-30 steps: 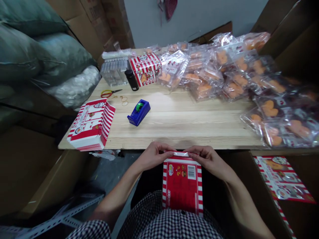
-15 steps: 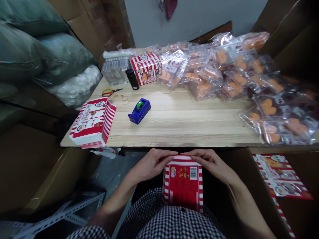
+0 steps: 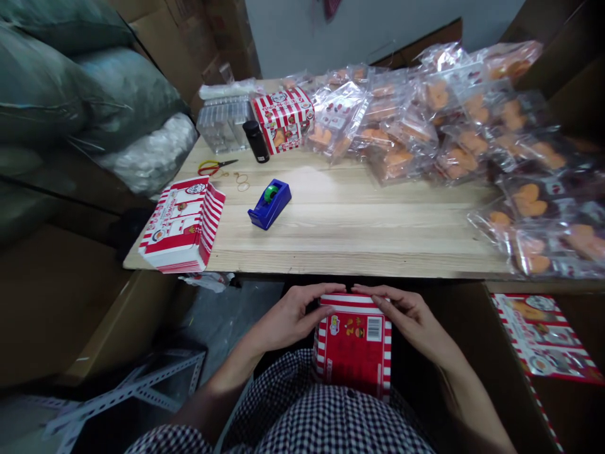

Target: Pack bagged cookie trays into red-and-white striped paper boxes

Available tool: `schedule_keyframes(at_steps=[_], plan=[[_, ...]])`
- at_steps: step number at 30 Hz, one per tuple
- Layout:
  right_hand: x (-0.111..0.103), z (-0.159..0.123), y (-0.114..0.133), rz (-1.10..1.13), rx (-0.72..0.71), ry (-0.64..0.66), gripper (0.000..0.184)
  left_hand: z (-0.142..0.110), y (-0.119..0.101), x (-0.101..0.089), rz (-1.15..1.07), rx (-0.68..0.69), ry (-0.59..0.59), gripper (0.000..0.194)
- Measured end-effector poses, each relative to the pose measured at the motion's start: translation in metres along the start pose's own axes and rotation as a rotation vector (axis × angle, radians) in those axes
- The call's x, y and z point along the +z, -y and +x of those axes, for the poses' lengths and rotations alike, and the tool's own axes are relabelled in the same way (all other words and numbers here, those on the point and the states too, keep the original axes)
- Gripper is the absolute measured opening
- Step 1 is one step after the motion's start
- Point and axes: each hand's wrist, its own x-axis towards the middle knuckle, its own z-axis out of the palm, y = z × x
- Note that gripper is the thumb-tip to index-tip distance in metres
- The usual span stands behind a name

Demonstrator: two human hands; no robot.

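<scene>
On my lap stands a red carton with white striped edges (image 3: 353, 348), its printed back and barcode facing up. My left hand (image 3: 290, 318) grips its upper left corner, with the fingers along the top edge. My right hand (image 3: 407, 318) holds the upper right side, its fingertips resting on the striped top panel. The lower end of the carton rests against my checked shirt (image 3: 326, 419). The carton's top fold is partly hidden by my fingers.
The wooden table (image 3: 340, 246) ahead holds a flat carton stack (image 3: 182, 224), a blue tape dispenser (image 3: 269, 205), scissors (image 3: 212, 167), a black bottle (image 3: 256, 141), clear trays (image 3: 224, 123) and many bagged orange items (image 3: 425, 123). Printed flat cartons (image 3: 543, 337) lie at right.
The white flap at the carton's top edge no longer shows, and a striped panel lies there now. My hands have spread slightly apart along the carton, and the view has shifted a little.
</scene>
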Motion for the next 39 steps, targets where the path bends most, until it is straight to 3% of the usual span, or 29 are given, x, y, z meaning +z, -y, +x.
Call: schedule_keyframes(at_steps=[3,8,12,18,23,26,29,33,39], plan=[[0.000,0.000,0.001,-0.011,0.010,0.025,0.034,-0.003,0.002,0.003,0.068,0.015,-0.030,0.044],[-0.002,-0.009,-0.002,-0.116,-0.106,0.071,0.033,-0.009,0.004,0.006,0.030,0.034,-0.027,0.039],[0.000,-0.016,-0.004,-0.099,-0.063,0.091,0.032,-0.015,0.003,0.010,0.014,-0.005,-0.058,0.038],[0.028,-0.019,0.010,0.231,-0.007,-0.162,0.025,-0.020,-0.014,0.012,0.056,0.177,-0.154,0.044],[0.029,-0.022,0.027,0.274,0.077,-0.210,0.042,-0.026,-0.025,0.010,0.143,0.237,-0.162,0.049],[0.020,-0.023,0.022,0.324,0.194,-0.135,0.047,-0.032,-0.025,0.013,0.152,0.227,-0.170,0.049],[0.016,-0.024,0.011,0.552,0.281,0.016,0.051,-0.036,-0.024,0.014,0.166,0.237,-0.176,0.051],[0.016,-0.025,0.015,0.768,0.267,0.088,0.049,-0.038,-0.029,0.010,0.201,0.312,-0.132,0.056],[0.015,-0.029,0.041,0.758,0.233,0.167,0.065,-0.044,-0.041,0.000,0.227,0.423,-0.109,0.058]])
